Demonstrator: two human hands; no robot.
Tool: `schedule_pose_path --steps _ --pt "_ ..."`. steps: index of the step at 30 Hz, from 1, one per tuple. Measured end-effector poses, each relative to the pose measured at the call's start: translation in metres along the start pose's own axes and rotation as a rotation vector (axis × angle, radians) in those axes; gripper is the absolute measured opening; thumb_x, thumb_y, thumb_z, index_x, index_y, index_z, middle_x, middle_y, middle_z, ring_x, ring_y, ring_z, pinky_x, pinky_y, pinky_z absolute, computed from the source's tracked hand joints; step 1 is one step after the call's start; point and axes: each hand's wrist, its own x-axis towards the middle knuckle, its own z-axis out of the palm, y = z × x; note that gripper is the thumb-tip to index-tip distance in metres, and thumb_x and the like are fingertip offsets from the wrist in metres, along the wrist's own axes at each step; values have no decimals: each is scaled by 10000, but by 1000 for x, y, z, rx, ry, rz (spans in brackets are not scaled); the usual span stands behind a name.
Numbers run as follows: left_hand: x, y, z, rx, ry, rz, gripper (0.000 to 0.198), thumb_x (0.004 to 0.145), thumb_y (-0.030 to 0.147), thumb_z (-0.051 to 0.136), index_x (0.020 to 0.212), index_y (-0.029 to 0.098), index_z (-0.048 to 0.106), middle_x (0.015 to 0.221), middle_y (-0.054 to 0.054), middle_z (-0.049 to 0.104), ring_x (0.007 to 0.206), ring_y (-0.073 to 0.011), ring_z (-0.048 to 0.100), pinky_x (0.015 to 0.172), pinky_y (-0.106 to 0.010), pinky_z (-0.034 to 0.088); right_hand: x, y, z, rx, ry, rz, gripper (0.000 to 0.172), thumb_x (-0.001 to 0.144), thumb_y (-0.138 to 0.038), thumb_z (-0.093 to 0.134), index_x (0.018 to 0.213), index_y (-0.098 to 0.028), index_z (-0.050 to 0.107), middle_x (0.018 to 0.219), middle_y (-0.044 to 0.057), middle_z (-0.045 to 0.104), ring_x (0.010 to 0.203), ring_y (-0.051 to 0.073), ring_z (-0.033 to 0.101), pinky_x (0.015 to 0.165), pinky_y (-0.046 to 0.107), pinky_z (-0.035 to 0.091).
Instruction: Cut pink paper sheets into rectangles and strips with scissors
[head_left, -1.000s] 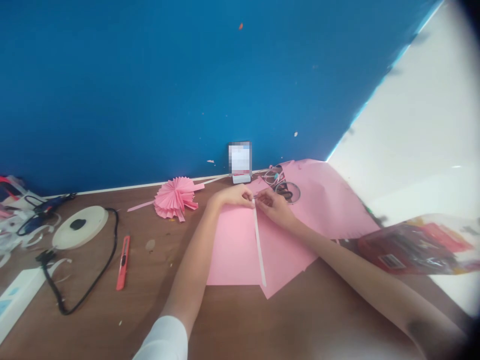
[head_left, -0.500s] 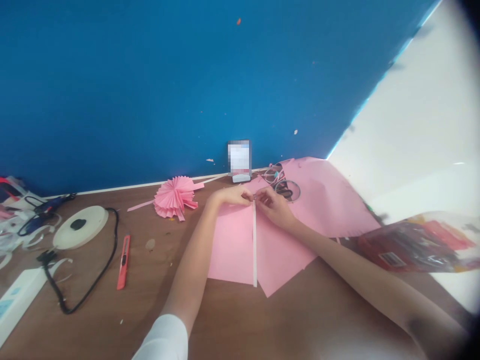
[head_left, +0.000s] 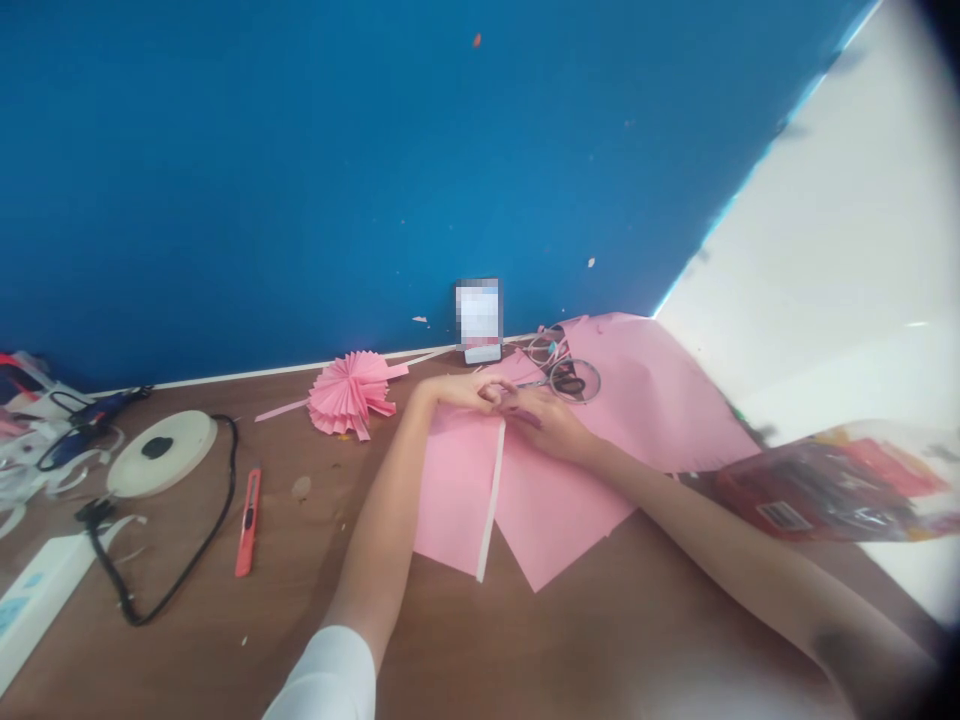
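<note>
My left hand (head_left: 469,390) and my right hand (head_left: 541,422) meet at the far edge of a pink paper sheet (head_left: 454,490) lying on the brown table (head_left: 225,640). Both pinch the top end of a narrow folded strip (head_left: 491,500) along the sheet's right edge. The strip shows pale and runs toward me, slanting a little left. A second, larger pink sheet (head_left: 645,400) lies under and to the right of my right hand.
A pink pleated paper fan (head_left: 349,392) lies at the back left. Scissors (head_left: 566,375) rest beyond my hands, near a small blurred stand (head_left: 480,320). A red box cutter (head_left: 246,520), tape roll (head_left: 159,452), black cable (head_left: 180,575) and power strip (head_left: 34,600) sit left. A red packet (head_left: 832,490) lies right.
The folded strip's near end has swung from right to left, and the sheet has shifted with it. My hands have lowered onto the paper and closed together.
</note>
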Motion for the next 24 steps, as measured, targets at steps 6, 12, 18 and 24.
schedule_pose_path --steps 6,12,18,24 --pt "-6 13 3 -156 -90 9 470 729 170 608 1183 180 488 914 -28 623 900 -135 566 833 -260 390 0 -4 1 -20 83 -23 211 905 -219 445 1003 -244 631 988 57 684 897 197 601 816 356 454" --pt "-8 16 4 -197 -78 88 387 722 190 616 1097 166 523 811 -13 616 790 -128 565 785 -264 394 -3 -6 5 -102 121 -52 220 906 -212 441 1038 -237 614 958 66 683 881 199 602 788 347 461" --pt "-6 16 7 -233 -78 99 353 692 161 625 1035 159 542 823 -18 621 799 -127 562 781 -259 390 -3 -9 6 -165 138 -34 219 905 -200 441 1051 -232 601 948 64 687 898 199 620 779 327 473" --pt "-5 13 8 -284 -57 149 357 702 156 624 1048 155 537 765 -2 586 740 -115 539 740 -247 379 -6 -6 13 -225 290 -129 196 899 -163 470 1038 -224 594 930 66 688 856 192 623 747 315 493"
